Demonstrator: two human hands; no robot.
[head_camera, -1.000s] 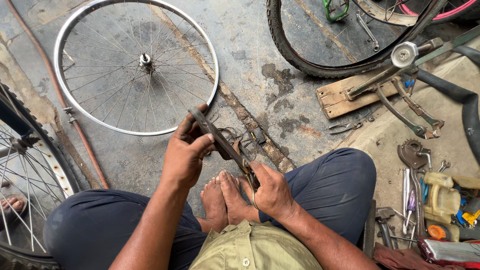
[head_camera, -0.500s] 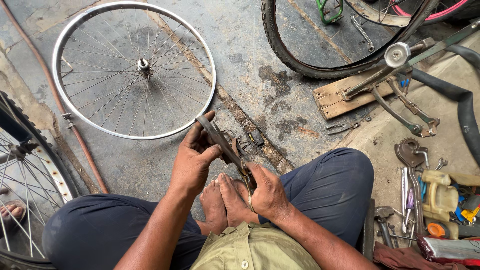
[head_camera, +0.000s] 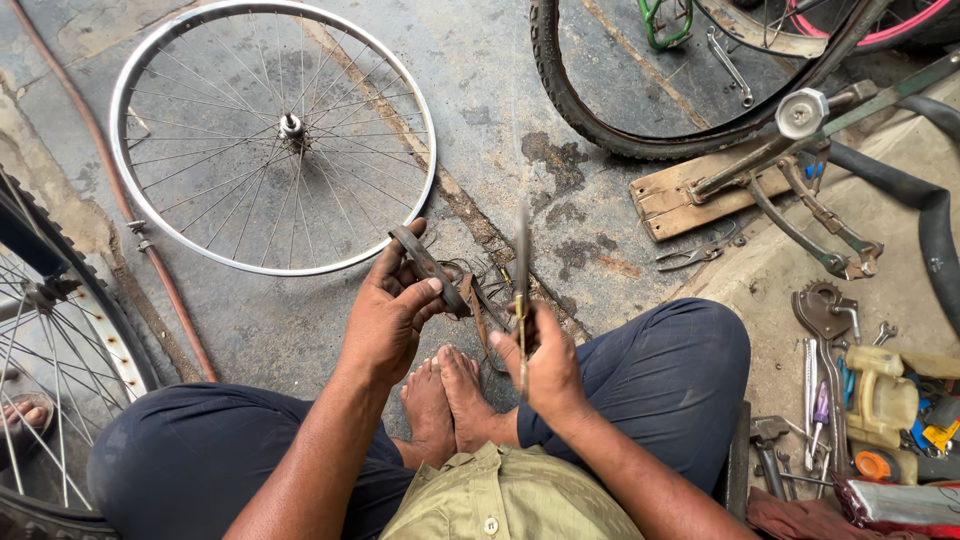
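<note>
Your left hand (head_camera: 385, 315) pinches a dark rubber strip (head_camera: 432, 268) between thumb and fingers, above your bare feet (head_camera: 447, 400). Your right hand (head_camera: 548, 365) is closed around an upright scissors-like tool (head_camera: 521, 300). Step in hand: probably cutting; bring blade to strip. Stained concrete floor (head_camera: 480, 90), bare spoked wheel (head_camera: 270, 135), tools scattered right.

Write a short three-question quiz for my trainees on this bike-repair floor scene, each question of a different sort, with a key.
1. True or false: the left hand grips a dark rubber strip.
2. What does the right hand hold? A. a long thin tool B. a hammer C. a tyre
3. Fill in: the bare spoked wheel lies flat on the concrete ____.

Key: 1 true; 2 A; 3 floor.
</note>
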